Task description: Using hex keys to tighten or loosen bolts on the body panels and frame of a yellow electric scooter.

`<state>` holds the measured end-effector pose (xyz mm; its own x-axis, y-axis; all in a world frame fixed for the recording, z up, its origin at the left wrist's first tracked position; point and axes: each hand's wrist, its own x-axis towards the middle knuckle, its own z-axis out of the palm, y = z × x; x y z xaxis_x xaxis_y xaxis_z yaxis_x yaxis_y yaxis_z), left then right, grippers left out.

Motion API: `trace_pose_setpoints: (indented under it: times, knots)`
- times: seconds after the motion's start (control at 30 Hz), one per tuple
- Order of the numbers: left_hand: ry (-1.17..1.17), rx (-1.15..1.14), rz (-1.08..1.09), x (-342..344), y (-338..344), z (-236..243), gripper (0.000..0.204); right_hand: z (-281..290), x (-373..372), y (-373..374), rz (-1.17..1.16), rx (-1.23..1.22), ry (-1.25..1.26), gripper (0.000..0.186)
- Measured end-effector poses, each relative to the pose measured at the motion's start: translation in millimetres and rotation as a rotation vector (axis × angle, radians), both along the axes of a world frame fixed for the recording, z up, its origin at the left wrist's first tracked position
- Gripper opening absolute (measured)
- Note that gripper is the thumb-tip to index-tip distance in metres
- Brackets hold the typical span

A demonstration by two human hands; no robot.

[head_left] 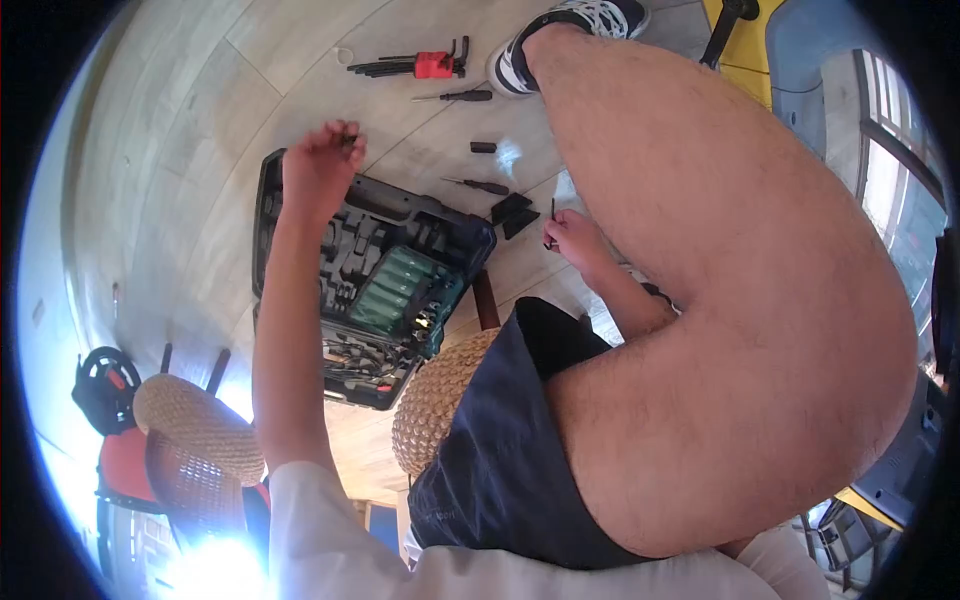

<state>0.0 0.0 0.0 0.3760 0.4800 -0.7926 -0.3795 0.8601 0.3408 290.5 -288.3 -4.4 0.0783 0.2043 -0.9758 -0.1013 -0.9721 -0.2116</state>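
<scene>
My left hand [318,168] is raised over the open black tool case [275,215], fingers pinched on a small dark part [347,139] at the fingertips. Rows of green bit holders [400,285] fill the case. My right hand [573,237] is low by my knee, just right of the case, closed on a thin dark metal tool [551,213] that sticks up from the fingers. Two black wedge-shaped pieces [512,213] lie on the floor right beside that hand.
On the pale wood floor lie a hex key set in a red holder [420,66], two small screwdrivers [462,96] [482,186] and a short black piece [483,147]. My shoe [560,35] is beyond them. I sit on a wicker stool [432,405]; another wicker seat [195,425] stands left.
</scene>
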Motion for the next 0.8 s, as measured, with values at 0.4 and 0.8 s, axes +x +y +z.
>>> trace_pose_setpoints:
  times: [0.4, 0.8]
  knots:
    - [0.748, -0.242, -0.144, 150, 25, -52, 0.034, 36, 34, -36, -0.273, 0.199, -0.089, 0.026]
    - [-0.231, 0.004, 0.276, 128, 17, 121, 0.023, 203, 43, -29, -0.746, 0.648, -0.292, 0.041]
